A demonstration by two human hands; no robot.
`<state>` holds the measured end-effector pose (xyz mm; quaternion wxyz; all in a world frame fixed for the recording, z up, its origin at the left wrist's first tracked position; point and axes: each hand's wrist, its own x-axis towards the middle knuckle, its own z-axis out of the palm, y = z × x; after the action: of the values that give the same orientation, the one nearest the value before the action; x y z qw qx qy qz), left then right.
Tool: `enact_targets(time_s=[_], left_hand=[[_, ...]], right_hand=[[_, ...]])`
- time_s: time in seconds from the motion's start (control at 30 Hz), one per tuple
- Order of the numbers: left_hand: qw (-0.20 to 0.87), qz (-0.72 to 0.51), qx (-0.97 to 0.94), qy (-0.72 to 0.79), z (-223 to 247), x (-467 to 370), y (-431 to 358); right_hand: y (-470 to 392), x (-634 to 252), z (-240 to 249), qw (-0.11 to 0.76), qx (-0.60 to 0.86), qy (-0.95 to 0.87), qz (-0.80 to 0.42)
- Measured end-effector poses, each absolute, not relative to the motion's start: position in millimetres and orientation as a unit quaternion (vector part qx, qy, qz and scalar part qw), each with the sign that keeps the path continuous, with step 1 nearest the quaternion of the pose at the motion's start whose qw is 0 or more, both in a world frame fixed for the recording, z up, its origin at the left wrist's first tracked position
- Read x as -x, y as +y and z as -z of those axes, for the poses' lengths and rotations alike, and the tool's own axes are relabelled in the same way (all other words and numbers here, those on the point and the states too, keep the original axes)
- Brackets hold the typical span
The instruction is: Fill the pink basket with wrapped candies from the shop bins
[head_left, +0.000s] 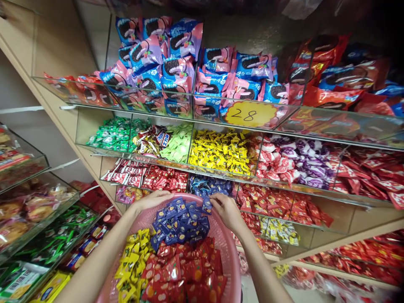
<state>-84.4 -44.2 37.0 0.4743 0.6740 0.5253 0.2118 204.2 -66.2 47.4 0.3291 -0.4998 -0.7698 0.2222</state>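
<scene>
A pink plastic basket [232, 248] stands before me, tilted, its far rim against the candy shelves. Inside are blue candy packets [179, 221] at the far end, yellow candies [134, 256] at the left and red candy packets [186, 273] nearest me. My left hand [154, 200] is closed over the basket's far left rim, its fingertips partly hidden. Over the far right rim, my right hand [226, 209] pinches one blue candy packet [206, 205] between thumb and fingers. Just beyond the rim is a shelf compartment of similar blue packets [211, 186].
Tiered shelves with glass fronts [151, 158] hold sorted candies. Above are blue and pink cookie packs [176, 67] and a yellow price tag [249, 112] reading 28. Another glass-edged shelf [41, 168] with snacks is close on the left. Plastic bags [331, 284] lie low on the right.
</scene>
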Motion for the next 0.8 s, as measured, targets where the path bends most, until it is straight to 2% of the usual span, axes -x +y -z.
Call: enact_targets(time_s=[0.4,0.8], left_hand=[[0.462,-0.198,-0.683,0.53,-34.2,86.9,-42.3],[0.451,-0.194,-0.691,0.531,-41.1,85.2,-47.1]], right_hand=[[-74.0,-196.8,-35.1,0.243,0.559,-0.772,-0.181],[-53.5,-216.6,-28.0,0.355,0.584,-0.713,-0.154]])
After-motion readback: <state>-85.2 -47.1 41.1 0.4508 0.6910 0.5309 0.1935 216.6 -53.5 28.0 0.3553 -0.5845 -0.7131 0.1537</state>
